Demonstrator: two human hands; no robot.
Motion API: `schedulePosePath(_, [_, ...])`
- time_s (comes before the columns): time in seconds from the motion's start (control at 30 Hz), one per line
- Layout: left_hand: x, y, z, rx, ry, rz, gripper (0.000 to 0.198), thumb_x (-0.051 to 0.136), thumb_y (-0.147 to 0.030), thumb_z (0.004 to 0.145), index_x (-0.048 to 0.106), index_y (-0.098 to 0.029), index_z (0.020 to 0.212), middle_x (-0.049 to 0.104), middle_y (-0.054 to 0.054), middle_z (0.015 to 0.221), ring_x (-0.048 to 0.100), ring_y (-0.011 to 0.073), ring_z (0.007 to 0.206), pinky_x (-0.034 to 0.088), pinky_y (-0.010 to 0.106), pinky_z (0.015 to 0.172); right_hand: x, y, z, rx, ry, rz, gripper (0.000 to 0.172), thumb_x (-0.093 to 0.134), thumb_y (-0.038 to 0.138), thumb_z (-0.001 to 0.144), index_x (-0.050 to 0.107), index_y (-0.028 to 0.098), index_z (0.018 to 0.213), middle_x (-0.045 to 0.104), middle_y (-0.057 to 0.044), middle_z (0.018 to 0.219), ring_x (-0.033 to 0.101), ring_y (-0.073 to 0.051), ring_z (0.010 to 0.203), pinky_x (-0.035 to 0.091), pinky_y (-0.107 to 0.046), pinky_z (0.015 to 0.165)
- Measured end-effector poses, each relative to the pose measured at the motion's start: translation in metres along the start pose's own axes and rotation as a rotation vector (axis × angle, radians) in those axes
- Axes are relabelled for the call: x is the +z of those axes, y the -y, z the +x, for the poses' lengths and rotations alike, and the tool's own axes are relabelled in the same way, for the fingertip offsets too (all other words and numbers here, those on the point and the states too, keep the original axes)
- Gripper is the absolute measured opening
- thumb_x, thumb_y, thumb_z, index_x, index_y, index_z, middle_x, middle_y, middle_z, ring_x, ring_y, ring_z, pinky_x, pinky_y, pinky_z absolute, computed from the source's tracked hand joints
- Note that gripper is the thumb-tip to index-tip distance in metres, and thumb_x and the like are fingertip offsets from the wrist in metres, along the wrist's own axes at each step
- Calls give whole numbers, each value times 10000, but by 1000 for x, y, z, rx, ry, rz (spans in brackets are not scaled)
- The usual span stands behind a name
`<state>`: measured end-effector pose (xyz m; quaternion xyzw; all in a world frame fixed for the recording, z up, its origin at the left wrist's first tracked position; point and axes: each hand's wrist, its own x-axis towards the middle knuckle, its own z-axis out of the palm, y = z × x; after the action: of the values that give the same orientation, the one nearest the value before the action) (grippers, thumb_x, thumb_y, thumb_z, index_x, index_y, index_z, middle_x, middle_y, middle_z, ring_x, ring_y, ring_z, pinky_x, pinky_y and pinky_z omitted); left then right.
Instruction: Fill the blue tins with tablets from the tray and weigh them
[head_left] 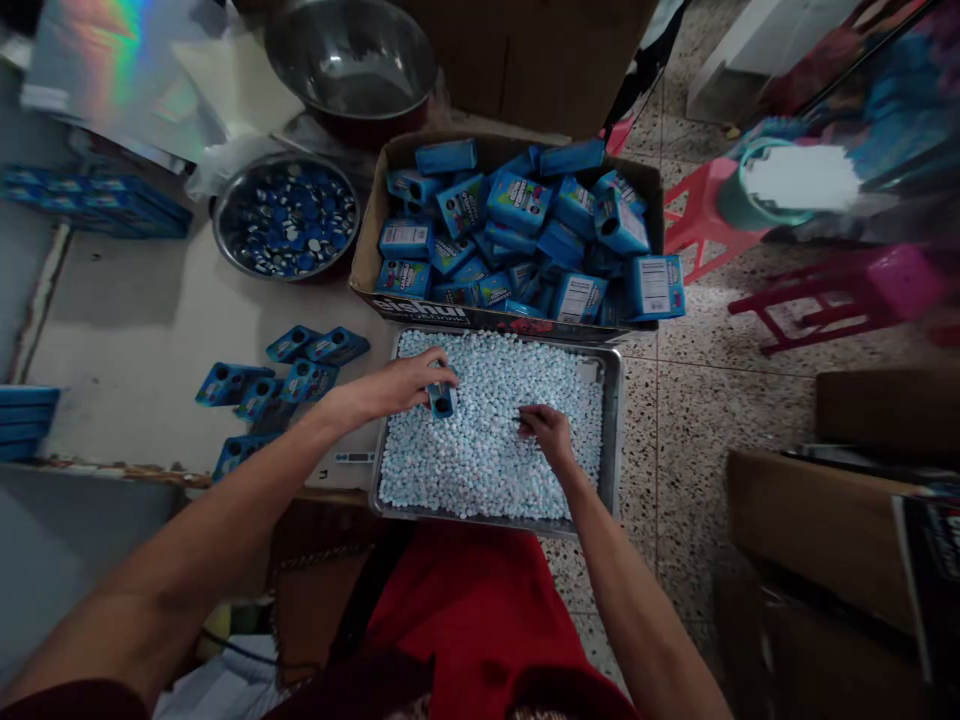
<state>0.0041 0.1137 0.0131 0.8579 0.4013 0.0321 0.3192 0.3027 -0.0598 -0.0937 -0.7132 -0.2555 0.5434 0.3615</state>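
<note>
In the middle of the frame, our left hand (416, 382) grips a small blue box (442, 401), fingers wrapped over its top, above the left part of a shallow metal tray (616, 430). We see the tray spread with a thick layer of pale blue and white pellets (480, 470). Our right hand (548, 432) is over the right-centre of the tray, its fingers bent inward close to the pellets; we cannot tell whether anything is pinched between the fingertips.

Just above the tray, at upper centre, we have an open carton (365, 250) heaped with blue packs (519, 202) lying at many angles, one jutting over its right corner. To the left of our held box, a loose cluster of blue boxes (309, 381) lies on the pale table (135, 310). At upper left, beside the carton, we see a metal bowl (225, 236) full of blue and silver discs (294, 220), with a larger metal bowl (352, 85) above it. More blue boxes stand in a row (101, 205) near the left edge. At upper right, a red stool (694, 245) stands on the speckled floor (679, 420).
</note>
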Motion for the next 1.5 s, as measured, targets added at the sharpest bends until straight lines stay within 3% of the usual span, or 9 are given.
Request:
schedulePosePath(0.1, [-9,-1,-9,69,152,20,354,705,-233,758,734,-301,1104,628,62,1111,648,222,926,504,276,757,0,6,-1,1,9,55,390,760,499,754,733,136,894,729,-12,687,656,-118,572,538,-214,589])
schedulePosePath(0.33, [-1,-11,-38,-134,-85,115,312,863,-372,664,777,-257,942,665,62,897,648,244,802,479,297,679,-40,61,-29,-18,140,180,402,884,453,660,770,132,873,730,-24,674,639,-110,516,531,-218,509])
schedulePosePath(0.53, [3,-37,-34,-110,61,377,276,816,-403,743,752,-198,916,688,102,936,675,265,782,470,306,630,-13,126,-20,-110,281,32,292,845,383,695,775,141,842,726,-21,649,640,-116,508,542,-243,524])
schedulePosePath(0.7, [-1,-51,-27,-213,126,467,292,822,-382,741,763,-197,959,684,105,993,691,291,823,476,324,639,6,175,-24,-356,290,-341,141,696,238,810,791,140,846,668,1,568,624,-112,492,476,-227,522])
schedulePosePath(0.9, [0,-47,-30,-281,-37,431,296,775,-440,798,776,-220,996,671,116,1177,627,330,1109,501,347,771,35,224,-34,-542,291,-718,239,601,60,759,809,153,829,679,-10,610,645,-133,599,449,-238,603])
schedulePosePath(1.1, [9,-36,-32,-393,-166,323,328,752,-389,820,724,-228,1105,726,89,1107,682,305,997,494,358,767,41,231,-22,-615,274,-778,243,597,60,780,810,166,829,703,-24,669,655,-158,676,449,-265,669])
schedulePosePath(1.33, [13,-45,-25,-192,-170,339,228,701,-242,823,718,-203,1046,711,108,1112,645,320,1104,502,379,853,42,235,-56,-766,268,-849,199,609,95,832,790,178,842,760,-53,821,683,-183,786,465,-290,741])
schedulePosePath(1.4, [14,-41,-23,-217,-186,248,248,718,-245,803,725,-202,1047,716,96,1101,660,300,1064,512,373,876,20,226,-65,-749,229,-784,200,601,136,864,791,194,890,768,-51,861,690,-179,787,479,-293,742])
schedulePosePath(1.5, [16,-31,-24,-237,-235,72,294,766,-248,760,736,-212,1050,722,77,1097,671,282,1046,522,366,916,-45,184,-66,-544,64,-654,213,604,259,894,794,204,974,765,-42,819,678,-168,670,499,-298,677])
